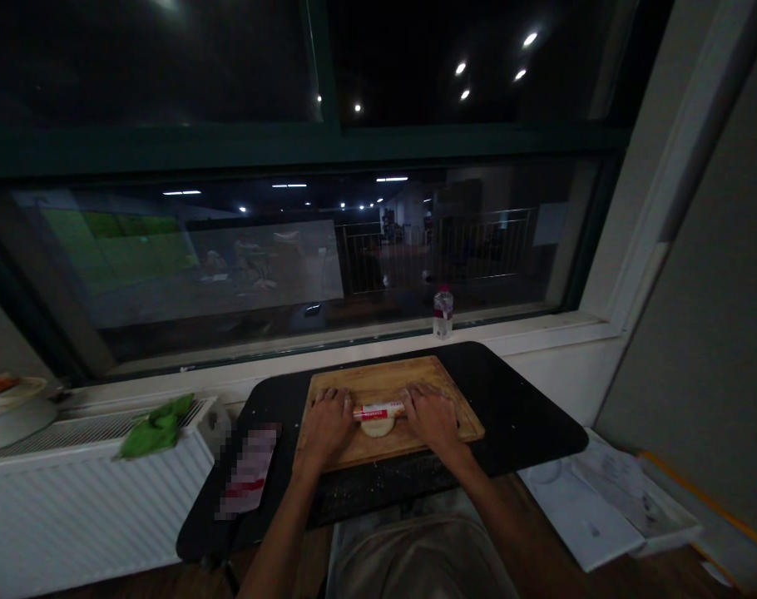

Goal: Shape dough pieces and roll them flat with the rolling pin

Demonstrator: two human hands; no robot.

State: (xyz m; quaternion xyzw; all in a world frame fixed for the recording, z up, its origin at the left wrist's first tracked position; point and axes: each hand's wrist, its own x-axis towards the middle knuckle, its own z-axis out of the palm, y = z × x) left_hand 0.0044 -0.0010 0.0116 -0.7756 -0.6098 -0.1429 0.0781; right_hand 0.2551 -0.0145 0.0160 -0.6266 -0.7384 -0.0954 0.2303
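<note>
A wooden cutting board lies on the black table. Across its middle sits a rolling pin with a red and white label. My left hand is closed over the pin's left end, and my right hand over its right end, so both ends are hidden. Pale flattened dough rests on the board under the pin, its near edge showing between my hands. Whitish powder or dough seems to cling to my fingers.
Light crumbs dot the black table. A pinkish packet, partly blurred, lies at its left. A water bottle stands on the windowsill. A green cloth hangs over the radiator. An open white box is at lower right.
</note>
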